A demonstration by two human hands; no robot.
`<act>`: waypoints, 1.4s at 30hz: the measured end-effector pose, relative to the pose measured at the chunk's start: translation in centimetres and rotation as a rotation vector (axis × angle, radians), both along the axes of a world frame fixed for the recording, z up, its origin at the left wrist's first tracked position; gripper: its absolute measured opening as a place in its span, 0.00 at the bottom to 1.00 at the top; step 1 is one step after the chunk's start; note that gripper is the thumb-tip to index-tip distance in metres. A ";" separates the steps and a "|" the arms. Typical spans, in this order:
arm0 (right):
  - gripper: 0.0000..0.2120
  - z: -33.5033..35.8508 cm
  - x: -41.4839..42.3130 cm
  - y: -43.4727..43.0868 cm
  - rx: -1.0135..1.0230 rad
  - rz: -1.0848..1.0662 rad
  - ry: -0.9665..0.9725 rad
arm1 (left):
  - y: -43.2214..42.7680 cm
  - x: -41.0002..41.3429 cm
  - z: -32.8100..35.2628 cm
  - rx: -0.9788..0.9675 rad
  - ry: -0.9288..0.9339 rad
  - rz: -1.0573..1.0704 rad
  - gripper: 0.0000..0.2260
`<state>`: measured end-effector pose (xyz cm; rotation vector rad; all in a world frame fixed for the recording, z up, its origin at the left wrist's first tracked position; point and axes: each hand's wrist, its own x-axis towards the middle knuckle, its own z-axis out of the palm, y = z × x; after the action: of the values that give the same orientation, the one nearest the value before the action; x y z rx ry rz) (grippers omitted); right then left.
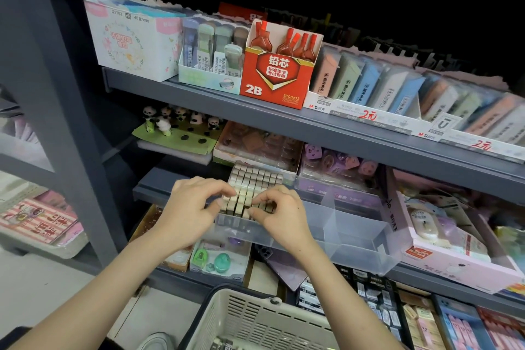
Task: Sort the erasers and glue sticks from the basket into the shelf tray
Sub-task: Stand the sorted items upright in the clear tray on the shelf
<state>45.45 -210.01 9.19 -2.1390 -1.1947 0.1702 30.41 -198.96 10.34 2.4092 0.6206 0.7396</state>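
Note:
A clear plastic shelf tray (358,233) with dividers juts out from the middle shelf. Its left compartment holds several rows of small beige erasers (252,179) standing on end. My left hand (193,204) and my right hand (279,213) meet at the front rows, fingertips curled onto the erasers, pinching the front ones. The tray's right compartments look empty. A cream slotted basket (255,321) sits below at the bottom edge, with a few dark items showing in it.
The upper shelf carries a red 2B lead box (272,82), a white floral box (133,45) and rows of pastel packs. A pink box (454,250) sits right of the tray. A dark steel upright (65,122) stands to the left.

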 end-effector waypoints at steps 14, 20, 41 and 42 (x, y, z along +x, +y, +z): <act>0.11 -3.4 -3.6 -11.9 0.238 -0.046 0.260 | -5.6 -5.4 -9.0 0.002 0.021 0.184 0.09; 0.09 -15.7 -6.4 -14.8 -0.124 -0.086 0.705 | -7.8 -7.1 -16.8 0.085 0.390 0.109 0.20; 0.10 -35.9 -9.7 -7.9 -0.501 -0.392 0.672 | -10.1 -8.2 -23.3 -0.112 0.368 0.102 0.26; 0.10 -35.9 -10.0 -7.3 -0.438 -0.430 0.770 | -10.1 -8.2 -23.3 -0.119 0.363 0.102 0.26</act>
<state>35.42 -217.28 -26.69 -2.2861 -0.2554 1.0258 22.24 -209.05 -12.96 2.4313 0.9087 0.2916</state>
